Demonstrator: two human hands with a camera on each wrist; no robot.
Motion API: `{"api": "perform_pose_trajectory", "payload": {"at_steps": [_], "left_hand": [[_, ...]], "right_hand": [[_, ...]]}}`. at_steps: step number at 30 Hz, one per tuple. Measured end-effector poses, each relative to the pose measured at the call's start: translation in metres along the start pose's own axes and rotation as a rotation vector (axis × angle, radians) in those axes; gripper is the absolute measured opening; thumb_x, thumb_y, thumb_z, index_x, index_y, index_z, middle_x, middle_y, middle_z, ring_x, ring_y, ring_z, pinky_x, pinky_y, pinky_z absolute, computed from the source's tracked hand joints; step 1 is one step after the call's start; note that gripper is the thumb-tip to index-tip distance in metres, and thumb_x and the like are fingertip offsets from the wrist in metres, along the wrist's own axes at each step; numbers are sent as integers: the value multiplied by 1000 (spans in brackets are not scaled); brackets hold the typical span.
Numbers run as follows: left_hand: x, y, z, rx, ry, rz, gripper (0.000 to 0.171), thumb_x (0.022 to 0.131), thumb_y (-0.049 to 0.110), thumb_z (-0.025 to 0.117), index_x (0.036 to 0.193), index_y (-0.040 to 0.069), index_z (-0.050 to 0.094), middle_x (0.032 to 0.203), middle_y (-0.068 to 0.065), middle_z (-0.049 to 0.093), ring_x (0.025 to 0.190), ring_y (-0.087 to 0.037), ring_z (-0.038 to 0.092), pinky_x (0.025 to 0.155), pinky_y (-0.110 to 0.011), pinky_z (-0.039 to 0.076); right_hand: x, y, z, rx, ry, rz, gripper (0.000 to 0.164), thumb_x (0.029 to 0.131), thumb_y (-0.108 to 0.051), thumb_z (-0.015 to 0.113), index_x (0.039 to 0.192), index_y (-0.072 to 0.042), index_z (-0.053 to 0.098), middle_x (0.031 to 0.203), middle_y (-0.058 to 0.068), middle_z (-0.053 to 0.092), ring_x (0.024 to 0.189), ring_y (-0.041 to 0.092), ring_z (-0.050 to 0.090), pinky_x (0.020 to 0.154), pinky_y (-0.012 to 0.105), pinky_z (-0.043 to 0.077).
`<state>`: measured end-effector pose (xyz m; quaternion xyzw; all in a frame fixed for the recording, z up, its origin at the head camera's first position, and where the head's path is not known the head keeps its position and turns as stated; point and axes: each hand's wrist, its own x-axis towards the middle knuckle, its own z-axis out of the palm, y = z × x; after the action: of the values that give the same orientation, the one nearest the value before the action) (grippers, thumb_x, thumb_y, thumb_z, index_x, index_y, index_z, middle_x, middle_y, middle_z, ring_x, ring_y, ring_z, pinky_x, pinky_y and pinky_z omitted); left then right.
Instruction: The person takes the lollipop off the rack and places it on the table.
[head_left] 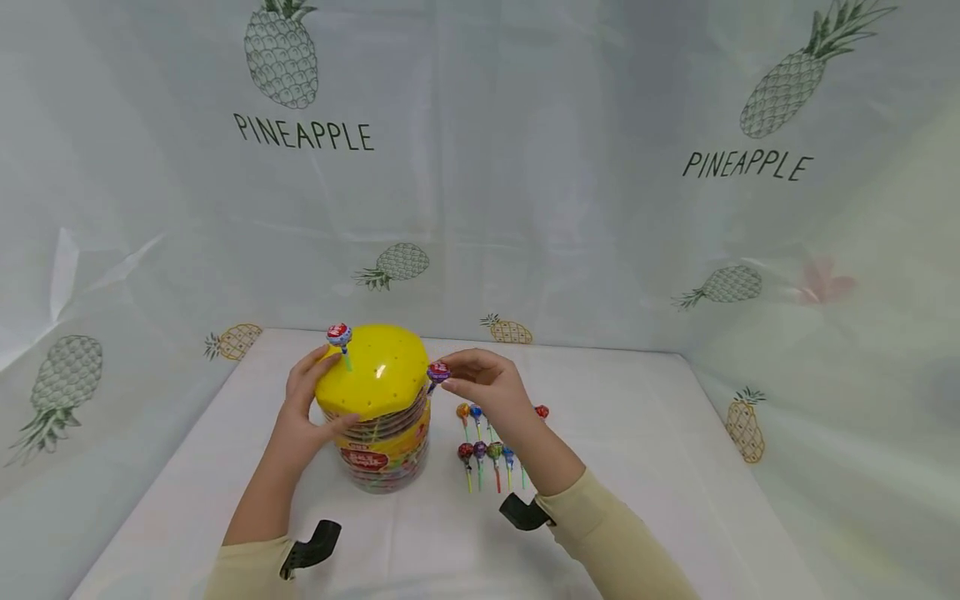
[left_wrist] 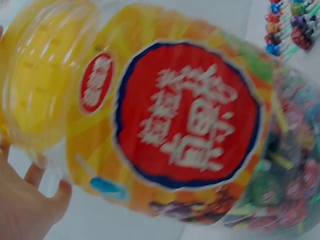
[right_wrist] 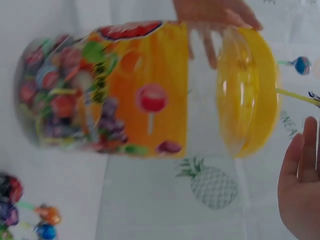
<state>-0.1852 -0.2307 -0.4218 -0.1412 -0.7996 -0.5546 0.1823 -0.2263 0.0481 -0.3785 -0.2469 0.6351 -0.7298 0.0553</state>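
A clear plastic jar (head_left: 375,479) of wrapped lollipops stands upright, with a yellow printed label (left_wrist: 190,115) and a yellow lid (head_left: 386,367) dotted with small holes. My left hand (head_left: 307,408) holds the jar at its lid and neck from the left, thumb at the front. A blue-and-red lollipop (head_left: 339,335) stands stick-down in the lid's left part. At the right edge of the lid, my right hand (head_left: 491,387) pinches a purple lollipop (head_left: 438,372) by its head. Its yellow stick (right_wrist: 296,96) points down, its end right at the lid in the right wrist view.
Several loose lollipops (head_left: 495,451) lie in two rows right of the jar, partly hidden under my right forearm. The white-covered table (head_left: 637,433) meets a pineapple-print curtain (head_left: 525,208) behind and at the sides.
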Motion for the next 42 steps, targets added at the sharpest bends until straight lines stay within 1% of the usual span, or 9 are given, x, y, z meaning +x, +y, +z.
{"api": "perform_pose_trajectory", "payload": {"at_steps": [6, 11, 15, 19, 22, 26, 28, 35, 42], "left_hand": [[10, -1, -15, -38, -90, 39, 67, 80, -7, 74, 138, 6, 45, 151, -9, 20, 134, -12, 22, 103, -75, 16], [21, -3, -25, -11, -170, 47, 68, 78, -4, 75, 138, 5, 43, 146, -10, 22, 136, -31, 19, 102, -77, 16], [30, -5, -29, 12, -238, 63, 71, 75, -2, 78, 136, 2, 42, 144, -13, 20, 134, -45, 16, 100, -78, 16], [38, -8, -30, 0, -309, 53, 83, 74, 11, 85, 142, 5, 38, 148, -14, 13, 134, -47, 14, 100, -78, 16], [39, -12, -30, -23, -338, 37, 92, 74, 23, 87, 148, 11, 34, 153, -13, 8, 136, -47, 11, 101, -78, 15], [34, -16, -27, -26, -316, 21, 91, 75, 21, 85, 149, 17, 33, 157, -14, 6, 139, -50, 8, 100, -78, 14], [31, -17, -27, -20, -294, 21, 90, 76, 13, 84, 149, 18, 33, 157, -12, 7, 139, -48, 8, 101, -78, 14], [29, -18, -24, -25, -227, 12, 89, 77, 5, 82, 150, 21, 33, 153, 6, 17, 141, -27, 15, 104, -74, 14], [25, -15, -11, -6, -169, -14, 90, 75, 7, 84, 149, 20, 35, 156, -7, 13, 139, -41, 15, 103, -74, 19]], "right_hand": [[-15, 17, -31, -24, 6, 52, 18, 90, 0, 67, 107, -6, 71, 114, 6, 65, 102, 21, 63, 88, 32, 54], [-30, 33, -55, -40, -7, 117, 20, 89, -4, 70, 105, -15, 74, 117, 4, 63, 105, 18, 61, 88, 31, 53], [-42, 42, -74, -48, -26, 149, 21, 88, -5, 71, 108, -9, 74, 118, 4, 63, 110, 19, 59, 91, 33, 52], [-54, 50, -92, -42, -21, 170, 22, 88, -6, 71, 109, -8, 75, 118, 3, 63, 114, 18, 56, 93, 33, 51], [-63, 57, -105, -59, 32, 212, 24, 90, -7, 69, 113, -3, 72, 124, 10, 61, 112, 16, 58, 93, 31, 50], [-74, 64, -124, -103, 111, 279, 32, 92, -6, 66, 121, 7, 64, 131, 20, 55, 104, 17, 64, 94, 29, 49], [-78, 68, -132, -119, 133, 298, 34, 93, -7, 65, 123, 7, 62, 129, 18, 58, 103, 17, 65, 95, 29, 49], [-89, 83, -153, -123, 173, 332, 37, 93, -6, 65, 126, 9, 59, 115, 11, 64, 100, 17, 65, 93, 27, 50], [-93, 100, -167, -180, 238, 420, 35, 88, -7, 72, 121, 3, 66, 116, 11, 66, 102, 17, 63, 88, 28, 53]]}}
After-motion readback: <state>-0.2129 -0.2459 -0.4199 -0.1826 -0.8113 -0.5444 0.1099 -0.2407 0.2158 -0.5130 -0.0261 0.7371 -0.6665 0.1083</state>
